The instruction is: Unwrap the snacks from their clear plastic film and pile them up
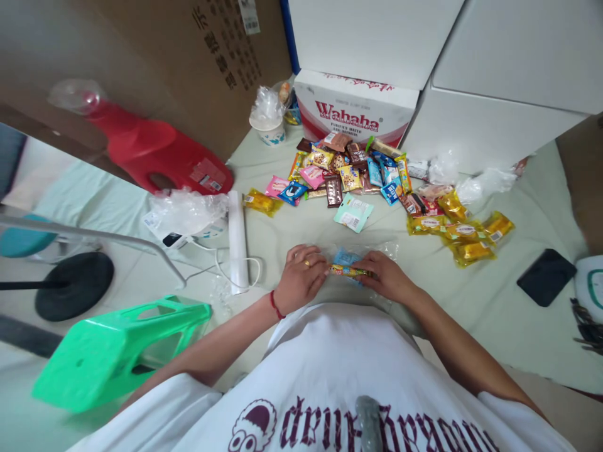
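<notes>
In front of my shirt, a clear plastic bag (390, 252) lies spread under both hands, with a light blue packet (346, 258) on or inside it. A narrow yellow, colourfully printed snack packet (346, 270) lies across the blue one. My right hand (387, 276) is closed on the right end of the yellow packet. At its other end, my left hand (304, 276) has its fingers curled over the bag's left part, the fingertips touching the packet. Beyond the hands lies a pale green packet (354, 213), near a heap of small wrapped snacks (349, 178).
Behind the heap stands a Wahaba-style white and red carton (358, 107). Several yellow packets (466, 231) and a dark phone (546, 277) lie to the right. A white power strip (238, 242), a red bottle (162, 154) and a green stool (108, 358) are on the left.
</notes>
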The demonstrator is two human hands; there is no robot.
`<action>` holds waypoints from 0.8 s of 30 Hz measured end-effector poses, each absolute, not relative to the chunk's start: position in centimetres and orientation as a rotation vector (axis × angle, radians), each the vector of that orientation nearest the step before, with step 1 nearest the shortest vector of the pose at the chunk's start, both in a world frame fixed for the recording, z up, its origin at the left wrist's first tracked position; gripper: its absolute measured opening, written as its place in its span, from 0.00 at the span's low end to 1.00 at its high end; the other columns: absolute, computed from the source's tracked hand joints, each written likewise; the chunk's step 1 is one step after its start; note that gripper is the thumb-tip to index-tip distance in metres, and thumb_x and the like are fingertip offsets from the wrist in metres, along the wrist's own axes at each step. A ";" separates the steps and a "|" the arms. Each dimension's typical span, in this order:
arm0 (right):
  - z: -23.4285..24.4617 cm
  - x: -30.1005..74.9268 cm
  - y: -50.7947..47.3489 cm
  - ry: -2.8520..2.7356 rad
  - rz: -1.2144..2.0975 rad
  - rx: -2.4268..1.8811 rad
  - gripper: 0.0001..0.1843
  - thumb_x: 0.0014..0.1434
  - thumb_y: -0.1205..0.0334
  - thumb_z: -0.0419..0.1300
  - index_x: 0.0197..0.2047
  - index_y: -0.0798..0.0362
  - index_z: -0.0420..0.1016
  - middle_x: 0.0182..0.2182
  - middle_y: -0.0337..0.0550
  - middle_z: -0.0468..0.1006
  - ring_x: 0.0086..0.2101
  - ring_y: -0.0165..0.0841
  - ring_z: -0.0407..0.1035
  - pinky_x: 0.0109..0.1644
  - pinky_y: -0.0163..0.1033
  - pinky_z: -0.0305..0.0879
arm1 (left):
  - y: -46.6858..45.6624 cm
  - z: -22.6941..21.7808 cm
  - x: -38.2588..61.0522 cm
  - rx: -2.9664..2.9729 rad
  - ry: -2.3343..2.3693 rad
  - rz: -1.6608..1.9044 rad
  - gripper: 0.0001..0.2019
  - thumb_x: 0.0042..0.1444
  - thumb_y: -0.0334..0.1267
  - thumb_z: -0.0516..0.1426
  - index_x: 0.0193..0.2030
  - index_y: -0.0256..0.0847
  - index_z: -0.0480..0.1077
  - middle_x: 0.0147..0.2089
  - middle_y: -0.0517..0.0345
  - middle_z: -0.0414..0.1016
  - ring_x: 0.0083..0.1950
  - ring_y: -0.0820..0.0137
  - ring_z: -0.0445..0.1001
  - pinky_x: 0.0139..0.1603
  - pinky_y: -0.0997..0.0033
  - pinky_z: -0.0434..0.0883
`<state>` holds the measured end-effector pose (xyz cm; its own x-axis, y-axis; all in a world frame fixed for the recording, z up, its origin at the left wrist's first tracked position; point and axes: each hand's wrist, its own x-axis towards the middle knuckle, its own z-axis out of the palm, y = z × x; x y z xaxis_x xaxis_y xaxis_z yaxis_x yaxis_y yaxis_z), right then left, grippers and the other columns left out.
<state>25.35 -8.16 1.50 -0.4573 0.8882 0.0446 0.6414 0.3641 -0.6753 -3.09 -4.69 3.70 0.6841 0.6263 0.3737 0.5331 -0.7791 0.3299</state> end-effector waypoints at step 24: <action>3.4 25.0 -8.5 -2.122 0.715 -1.426 0.14 0.72 0.55 0.56 0.49 0.47 0.83 0.46 0.50 0.80 0.50 0.44 0.68 0.55 0.51 0.65 | -1.1 1.8 1.3 2.364 1.261 0.142 0.14 0.71 0.38 0.47 0.42 0.41 0.74 0.36 0.52 0.79 0.43 0.60 0.77 0.57 0.54 0.63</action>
<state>25.02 -8.49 3.38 -0.3400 0.9350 0.1013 0.6829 0.3195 -0.6569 1.34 -1.05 1.79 0.5759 0.8087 -0.1195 0.7617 -0.4778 0.4376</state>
